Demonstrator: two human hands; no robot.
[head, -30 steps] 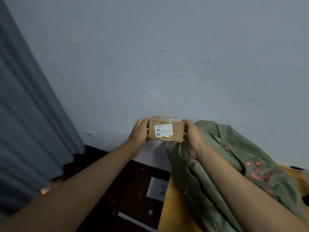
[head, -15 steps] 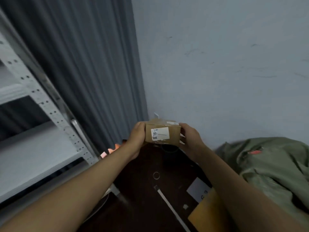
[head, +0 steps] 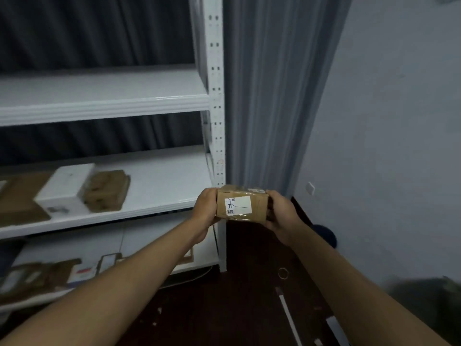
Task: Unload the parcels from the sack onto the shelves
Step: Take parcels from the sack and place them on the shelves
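We hold a small cardboard parcel [head: 241, 205] between both hands, out in front of us at the right front corner of the white metal shelving [head: 216, 101]. Our left hand [head: 205, 210] wraps its left end and our right hand [head: 280, 213] wraps its right end, so each grip is grasping the parcel with curled fingers. The parcel is wound in clear tape and carries a white label [head: 238, 205] facing us; it reads "77-" in dark handwriting followed by a printed line, with small dark characters beneath that are too blurred to read.

Left of our left grip, on the middle shelf [head: 159, 186], a white box [head: 65, 188] lies with a brown cardboard parcel [head: 107, 190] just beside it on the right and more brown cardboard [head: 20, 203] on its left. Below our left forearm, the lowest shelf [head: 147, 236] holds further blurred parcels [head: 37, 275]. Behind the shelving and above our grips hangs a grey curtain [head: 269, 91]. Far down to the right of our right arm, a green sack [head: 429, 298] sits on the dark floor [head: 239, 295].
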